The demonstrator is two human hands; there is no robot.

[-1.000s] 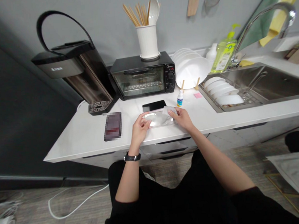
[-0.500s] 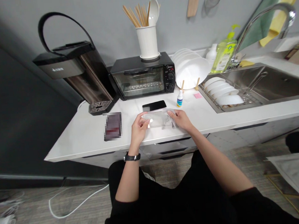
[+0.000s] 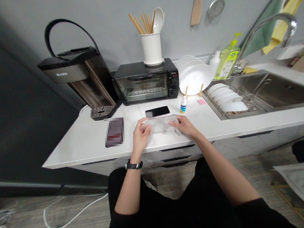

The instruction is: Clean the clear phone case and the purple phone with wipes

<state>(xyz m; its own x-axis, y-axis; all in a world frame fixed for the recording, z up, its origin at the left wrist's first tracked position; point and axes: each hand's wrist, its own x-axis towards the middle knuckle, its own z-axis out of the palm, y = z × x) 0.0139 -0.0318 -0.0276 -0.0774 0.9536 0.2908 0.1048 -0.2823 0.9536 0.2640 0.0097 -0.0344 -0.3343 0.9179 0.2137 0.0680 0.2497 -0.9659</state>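
Between my two hands is a clear plastic pouch (image 3: 159,125), stretched out level above the front of the white counter. My left hand (image 3: 141,131), with a black watch on its wrist, pinches the pouch's left end between thumb and fingers. At the other end my right hand (image 3: 183,125) grips the plastic, which is crumpled there. Just behind the pouch lies a black smartphone (image 3: 157,111). A small white bottle with a blue label (image 3: 183,105) stands behind my right hand. To the left, a dark item blurred by pixelation (image 3: 115,131) lies flat.
A black toaster oven (image 3: 146,83) carries a white utensil holder (image 3: 152,48). Left of it stands a water dispenser (image 3: 87,77). Plates in a rack (image 3: 196,78), a pink note (image 3: 201,102), a soap bottle (image 3: 226,62) and a sink (image 3: 282,87) are on the right.
The camera view has tilted slightly, so the scene sits lower. My right fingers have shifted on the pouch's right end, which looks a little flatter and more spread. Both hands still hold it.
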